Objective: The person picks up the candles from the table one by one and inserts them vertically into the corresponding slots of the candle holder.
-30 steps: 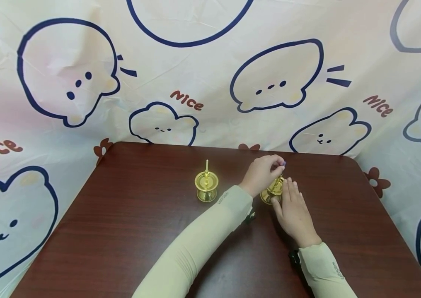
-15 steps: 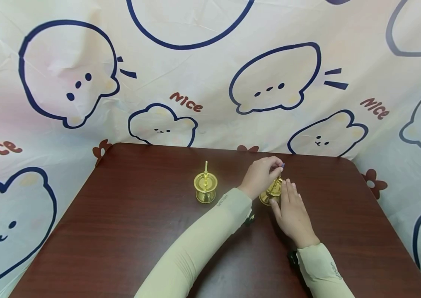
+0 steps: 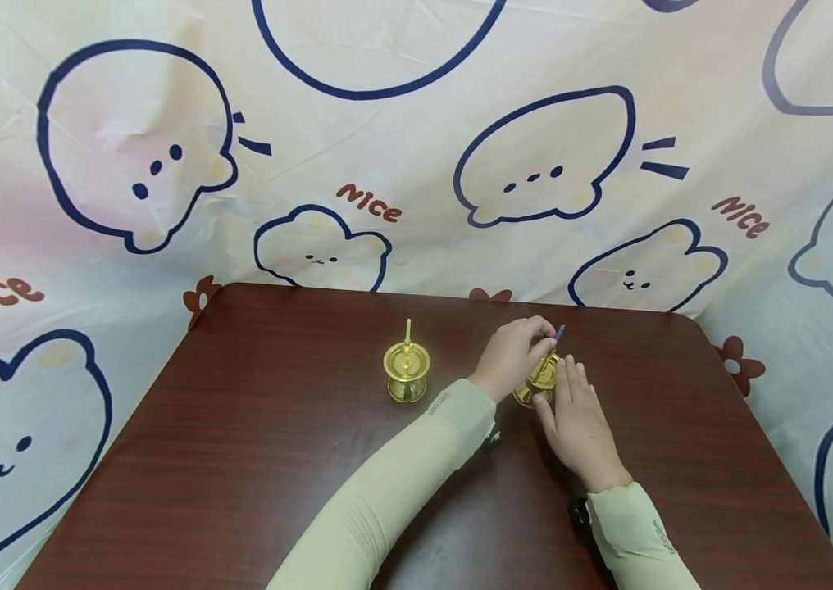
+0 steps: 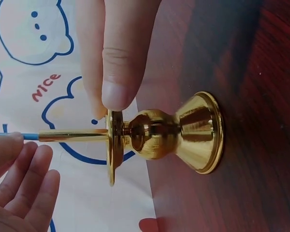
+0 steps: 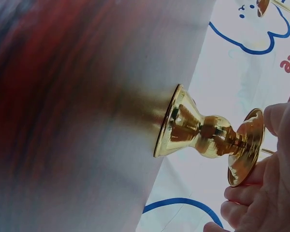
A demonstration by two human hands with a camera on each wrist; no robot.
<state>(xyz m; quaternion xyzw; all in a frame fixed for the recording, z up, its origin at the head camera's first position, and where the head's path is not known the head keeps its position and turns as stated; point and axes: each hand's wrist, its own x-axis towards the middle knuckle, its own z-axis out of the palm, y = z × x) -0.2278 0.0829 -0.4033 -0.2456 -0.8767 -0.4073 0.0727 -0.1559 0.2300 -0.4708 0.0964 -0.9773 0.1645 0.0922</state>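
A gold candle holder [image 4: 157,135], with a conical foot, round dish and upright gold tube [image 4: 75,136], stands on the table at the right. My left hand [image 3: 514,354] pinches a thin blue stick [image 4: 31,137] between thumb and finger, its lower end at the tube's top. In the left wrist view, the other fingers hang loosely below the stick. My right hand [image 3: 582,426] holds the dish [image 5: 247,150] at its rim, thumb on one side and fingers on the other. In the head view, my hands partly hide this holder.
A matching gold candle holder [image 3: 407,369] with a pale upright stick [image 3: 407,331] stands to the left, beside my left forearm. The dark wooden table [image 3: 239,459] ends at the back against a cartoon-printed cloth [image 3: 416,147].
My left fingers have shifted slightly down and left, and more of the blue stick shows above them. The right hand stays at the dish; the head view has shifted a little.
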